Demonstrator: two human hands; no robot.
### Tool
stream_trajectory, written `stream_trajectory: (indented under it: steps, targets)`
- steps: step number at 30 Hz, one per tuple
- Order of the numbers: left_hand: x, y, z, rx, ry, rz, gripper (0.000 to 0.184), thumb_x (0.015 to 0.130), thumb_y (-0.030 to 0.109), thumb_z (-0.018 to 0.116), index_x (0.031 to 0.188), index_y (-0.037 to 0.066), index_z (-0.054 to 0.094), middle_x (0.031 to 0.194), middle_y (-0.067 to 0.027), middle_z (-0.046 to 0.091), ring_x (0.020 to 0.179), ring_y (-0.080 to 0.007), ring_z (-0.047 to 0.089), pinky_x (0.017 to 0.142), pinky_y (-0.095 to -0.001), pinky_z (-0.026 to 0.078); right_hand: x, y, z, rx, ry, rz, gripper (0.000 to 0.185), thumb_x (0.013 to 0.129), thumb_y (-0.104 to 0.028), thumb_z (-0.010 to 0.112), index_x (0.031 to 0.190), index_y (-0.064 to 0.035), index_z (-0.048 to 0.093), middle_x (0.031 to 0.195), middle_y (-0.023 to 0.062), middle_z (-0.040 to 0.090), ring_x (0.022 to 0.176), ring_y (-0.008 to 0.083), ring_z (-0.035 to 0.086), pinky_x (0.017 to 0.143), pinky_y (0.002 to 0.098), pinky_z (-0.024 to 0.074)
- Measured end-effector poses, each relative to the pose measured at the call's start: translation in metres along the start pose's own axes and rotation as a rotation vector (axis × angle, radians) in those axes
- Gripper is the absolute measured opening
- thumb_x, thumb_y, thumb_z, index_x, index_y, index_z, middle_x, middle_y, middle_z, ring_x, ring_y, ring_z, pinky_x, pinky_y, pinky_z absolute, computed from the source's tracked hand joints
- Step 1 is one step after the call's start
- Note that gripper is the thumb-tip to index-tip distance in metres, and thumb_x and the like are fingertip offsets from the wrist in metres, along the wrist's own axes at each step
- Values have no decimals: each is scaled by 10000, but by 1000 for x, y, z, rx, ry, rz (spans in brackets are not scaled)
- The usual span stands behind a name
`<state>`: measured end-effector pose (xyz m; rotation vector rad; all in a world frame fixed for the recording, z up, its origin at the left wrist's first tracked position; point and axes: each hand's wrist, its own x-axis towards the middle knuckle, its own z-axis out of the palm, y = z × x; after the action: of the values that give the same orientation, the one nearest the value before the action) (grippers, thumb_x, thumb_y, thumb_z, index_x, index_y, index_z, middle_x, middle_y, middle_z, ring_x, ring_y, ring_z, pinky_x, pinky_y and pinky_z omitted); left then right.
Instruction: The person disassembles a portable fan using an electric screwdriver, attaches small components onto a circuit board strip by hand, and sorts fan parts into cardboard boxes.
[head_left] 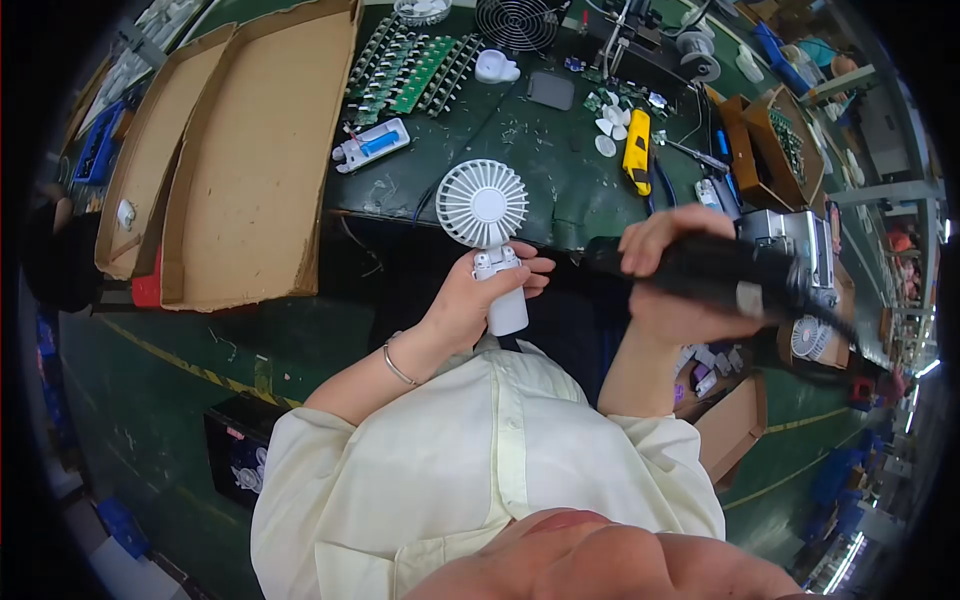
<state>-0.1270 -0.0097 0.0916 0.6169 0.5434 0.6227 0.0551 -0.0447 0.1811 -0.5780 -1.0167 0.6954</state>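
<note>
A white handheld fan [484,203] is held upright by its handle in my left hand [478,292], whose thumb lies across the front of the handle. The fan's round grille faces me just off the table's front edge. To the right, my right hand [672,265] is wrapped round a black corded electric screwdriver [735,272], smeared by motion. The screwdriver lies roughly level, its cord trailing from the right end. Its narrow left end points toward the fan, apart from it.
On the green table [400,190] are circuit boards [415,75], an opened white fan handle [372,145], a yellow utility knife [637,152], white fan blades [612,122] and a black fan guard [516,22]. Cardboard trays [250,150] stand left; a wooden box [785,150] stands right.
</note>
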Motion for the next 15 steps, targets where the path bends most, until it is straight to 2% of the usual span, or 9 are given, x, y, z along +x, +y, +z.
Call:
stream_trajectory:
  steps: [2, 6, 14, 15]
  targets:
    - [4, -2, 3, 19, 15, 7, 299, 884, 85, 611, 1149, -23, 524, 1061, -151, 652, 902, -195, 660, 847, -353, 544, -14, 5, 11, 1, -74, -140, 882, 759, -839, 385, 1017, -8, 527, 582, 93, 507, 490, 214, 500, 504, 356, 408]
    - [5, -4, 5, 43, 13, -15, 265, 871, 94, 632, 1104, -15, 569, 990, -102, 648, 873, -172, 645, 829, -308, 529, -33, 4, 22, -43, -112, -197, 789, 798, -775, 436, 1050, -30, 495, 618, 116, 542, 510, 238, 521, 551, 377, 432]
    - [7, -11, 4, 125, 42, -14, 250, 849, 56, 620, 1088, -12, 585, 939, -74, 644, 855, -143, 634, 796, -282, 512, -37, 8, 17, -1, -128, -153, 754, 825, -743, 432, 1032, -20, 487, 636, 121, 551, 518, 243, 528, 552, 388, 441]
    - [6, -11, 4, 130, 43, -18, 248, 846, 53, 618, 1084, -10, 586, 938, -69, 645, 855, -140, 631, 798, -284, 510, -38, 7, 17, -8, -133, -147, 695, 849, -693, 445, 1016, -20, 491, 636, 125, 554, 515, 245, 531, 551, 390, 444]
